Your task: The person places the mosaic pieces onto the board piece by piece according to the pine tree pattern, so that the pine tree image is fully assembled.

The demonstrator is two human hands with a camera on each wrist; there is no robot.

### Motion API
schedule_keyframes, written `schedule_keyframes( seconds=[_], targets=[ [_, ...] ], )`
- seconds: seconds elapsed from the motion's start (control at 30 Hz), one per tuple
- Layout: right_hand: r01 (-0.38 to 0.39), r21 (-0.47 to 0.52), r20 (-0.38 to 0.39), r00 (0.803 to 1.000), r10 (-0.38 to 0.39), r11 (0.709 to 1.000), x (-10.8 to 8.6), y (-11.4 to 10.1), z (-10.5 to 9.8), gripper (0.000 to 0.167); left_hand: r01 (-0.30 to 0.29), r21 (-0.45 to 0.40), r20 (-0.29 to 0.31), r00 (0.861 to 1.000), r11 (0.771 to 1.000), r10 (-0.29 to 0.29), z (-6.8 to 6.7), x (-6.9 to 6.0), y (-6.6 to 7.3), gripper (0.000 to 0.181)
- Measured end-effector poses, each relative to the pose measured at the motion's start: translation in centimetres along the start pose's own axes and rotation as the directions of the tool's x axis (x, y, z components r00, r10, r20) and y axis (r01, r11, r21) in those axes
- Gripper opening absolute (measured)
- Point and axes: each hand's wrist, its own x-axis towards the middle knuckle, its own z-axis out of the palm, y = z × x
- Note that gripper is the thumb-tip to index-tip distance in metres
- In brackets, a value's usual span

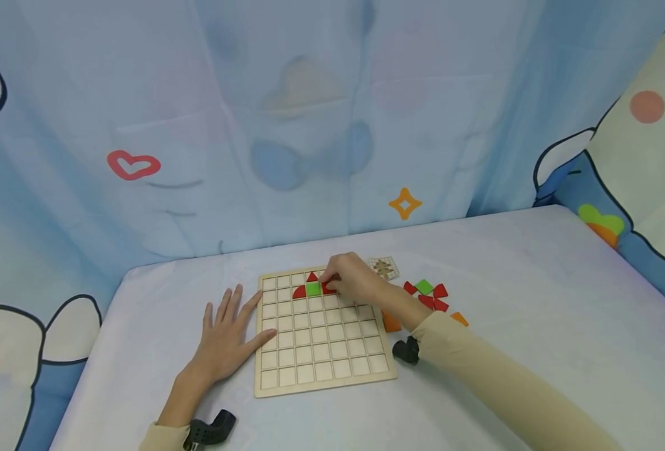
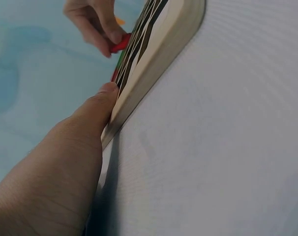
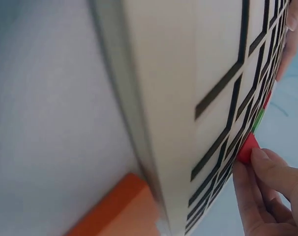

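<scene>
Your left hand (image 1: 225,335) lies with its fingers spread out, at the left side of the wooden grid board (image 1: 304,338). The thumb and pointing finger touch that edge. Your right hand (image 1: 357,277) reaches over the far part of the board, and its thumb and fingers pinch a red piece (image 3: 247,148). That piece is at the board, just to the right of a green square (image 1: 313,289). A little red triangle (image 1: 312,276) sits in the row behind the green square, and a red piece with a curved side (image 1: 299,292) sits to its left.

The board lies flat on the white worktop (image 1: 507,269). Off its right side you have some loose red pieces (image 1: 425,301), a green piece (image 1: 424,287), an orange block (image 1: 391,322) and a smaller orange piece (image 1: 459,319). A small picture card (image 1: 385,268) lies near the board's far right corner. Behind it all hangs a blue curtain (image 1: 197,125).
</scene>
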Motion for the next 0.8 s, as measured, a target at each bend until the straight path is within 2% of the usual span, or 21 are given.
schedule_keyframes(
  seconds=[0.1, 0.37, 0.8],
  targets=[
    [0.022, -0.051, 0.016, 1.000, -0.021, 0.998, 0.10, -0.26, 0.12, 0.017, 0.001, 0.005, -0.002, 1.000, 1.000, -0.001, 0.04, 0.01, -0.06, 0.084],
    [0.009, -0.074, 0.014, 1.000, -0.008, 0.997, -0.01, -0.60, 0.30, 0.019, -0.001, -0.005, -0.007, 1.000, 1.000, 0.001, 0.03, 0.02, 0.00, 0.084],
    [0.025, -0.051, -0.021, 0.999, -0.027, 0.998, -0.34, -0.30, 0.92, 0.018, -0.013, -0.019, -0.016, 1.000, 1.000, 0.013, 0.20, -0.13, -0.09, 0.084]
  ],
)
